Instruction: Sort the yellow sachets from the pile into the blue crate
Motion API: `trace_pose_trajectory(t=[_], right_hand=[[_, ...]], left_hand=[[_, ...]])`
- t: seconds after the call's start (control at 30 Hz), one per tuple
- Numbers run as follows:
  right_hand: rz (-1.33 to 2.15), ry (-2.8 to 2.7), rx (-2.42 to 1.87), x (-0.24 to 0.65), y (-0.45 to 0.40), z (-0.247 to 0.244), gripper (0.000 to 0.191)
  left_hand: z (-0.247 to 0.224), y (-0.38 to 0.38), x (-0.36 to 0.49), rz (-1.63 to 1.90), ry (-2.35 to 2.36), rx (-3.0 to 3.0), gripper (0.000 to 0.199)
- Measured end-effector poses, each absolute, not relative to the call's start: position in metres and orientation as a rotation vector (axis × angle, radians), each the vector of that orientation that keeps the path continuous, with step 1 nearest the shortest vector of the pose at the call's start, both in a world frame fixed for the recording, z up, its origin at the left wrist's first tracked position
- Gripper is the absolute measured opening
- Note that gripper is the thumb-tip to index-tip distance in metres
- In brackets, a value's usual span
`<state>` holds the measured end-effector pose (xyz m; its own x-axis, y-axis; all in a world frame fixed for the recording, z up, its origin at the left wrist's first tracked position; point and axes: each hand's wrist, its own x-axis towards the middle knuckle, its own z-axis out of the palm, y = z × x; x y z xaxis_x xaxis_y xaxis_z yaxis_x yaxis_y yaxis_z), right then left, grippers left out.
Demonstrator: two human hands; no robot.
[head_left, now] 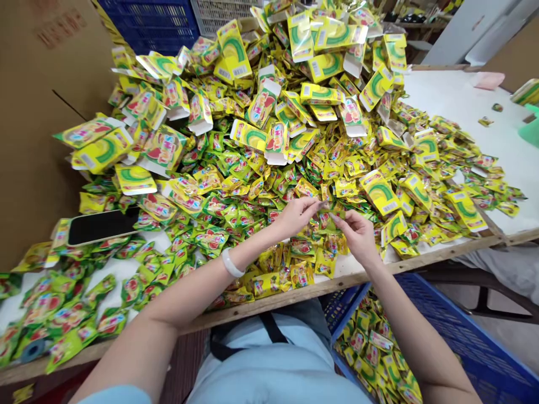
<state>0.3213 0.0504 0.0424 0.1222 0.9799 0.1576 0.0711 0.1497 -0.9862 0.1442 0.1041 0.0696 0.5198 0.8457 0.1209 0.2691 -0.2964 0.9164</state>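
Note:
Both hands meet over the front of a large heap of small green and yellow candy packets (210, 240). My left hand (298, 216), with a white bangle on its wrist, pinches the upper left edge of a small green packet (327, 222). Close by on the right, my right hand (357, 233) has thumb and forefinger closed at the same packet's right side. Yellow and green boxes (380, 192), several with open flaps, lie on and among the packets, mostly behind the hands.
A phone (103, 227) lies on the heap at the left, beside a tall cardboard box (37, 112). Below the wooden table edge (446, 257), a blue crate (471, 336) holds more packets. Blue crates (151, 25) stand behind. A tape roll (34, 350) sits front left.

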Motion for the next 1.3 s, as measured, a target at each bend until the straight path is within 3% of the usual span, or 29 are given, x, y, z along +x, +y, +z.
trace_pose_trajectory(t=[0.13,0.23,0.33,0.47,0.6,0.73,1.07,1.13,1.3], right_hand=[[0.934,-1.088,-1.186,0.319,0.038,0.049,0.037],[1.169,-1.013,-1.171,0.333,0.027,0.052,0.051],[1.220,-1.002,-1.243,0.356,0.013,0.053,0.041],[0.976,-0.978,-1.311,0.372,-0.012,0.050,0.027],[0.987,-0.974,-1.370,0.363,-0.030,0.042,0.029],[1.038,-0.958,-1.402,0.356,-0.039,0.034,0.031],[0.987,-0.795,-1.220,0.383,-0.015,0.054,0.035],[1.126,-0.853,-1.172,0.375,-0.007,0.062,0.034],[1.471,-1.115,-1.059,0.323,-0.010,0.071,0.027]], left_hand=[[0.070,0.096,0.147,0.704,0.886,1.818,0.031],[0.076,0.099,0.156,0.687,0.833,1.882,0.024],[0.094,0.115,0.183,0.535,0.648,2.065,0.022],[0.120,0.141,0.255,0.490,0.869,2.347,0.042],[0.123,0.152,0.330,0.217,1.200,2.378,0.071],[0.115,0.159,0.347,0.031,1.305,2.279,0.069],[0.103,0.142,0.237,0.593,0.941,1.726,0.098],[0.102,0.124,0.212,0.656,0.809,1.552,0.092],[0.104,0.076,0.150,0.616,0.723,1.313,0.047]])
